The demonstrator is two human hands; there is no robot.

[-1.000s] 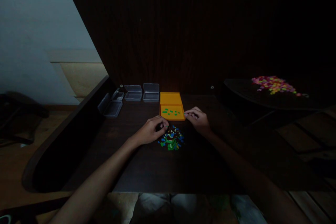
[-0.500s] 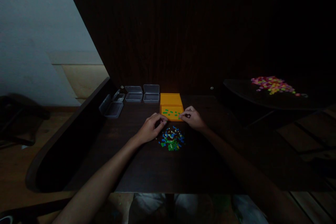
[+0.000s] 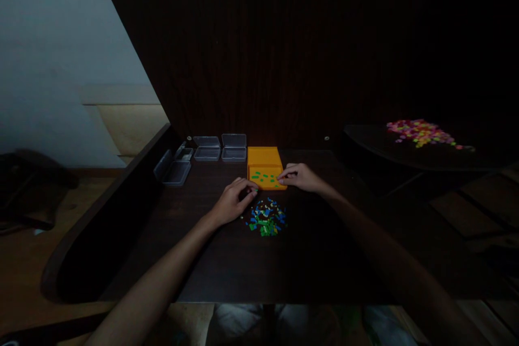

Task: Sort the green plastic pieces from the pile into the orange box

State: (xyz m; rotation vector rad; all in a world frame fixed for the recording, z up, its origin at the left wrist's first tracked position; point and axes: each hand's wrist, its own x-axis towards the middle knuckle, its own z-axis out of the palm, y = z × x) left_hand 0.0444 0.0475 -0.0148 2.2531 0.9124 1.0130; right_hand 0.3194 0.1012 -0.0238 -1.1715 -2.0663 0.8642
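Note:
An open yellow box (image 3: 264,155) stands on the dark table, its lid tipped back. Several small green building bricks (image 3: 265,175) lie spread out in its tray. My left hand (image 3: 235,199) rests at the box's front left corner, thumb and forefinger pinched on a small green brick (image 3: 256,190). Over the box's right side, the fingers of my right hand (image 3: 300,177) are pressed together; what they hold, if anything, is too small to make out. Just in front of the box lies a loose pile of tiny green, blue, white and yellow bricks (image 3: 267,221).
Clear plastic boxes with raised lids (image 3: 234,154) line the table's back left, one more box (image 3: 177,172) nearer the raised side edge (image 3: 109,211). A dark panel (image 3: 259,54) rises behind. Pink and yellow small pieces (image 3: 421,132) are heaped on a surface at right.
My right hand's fingers have drawn together at the box's right side. A green brick now shows at my left fingertips. The view has tilted slightly.

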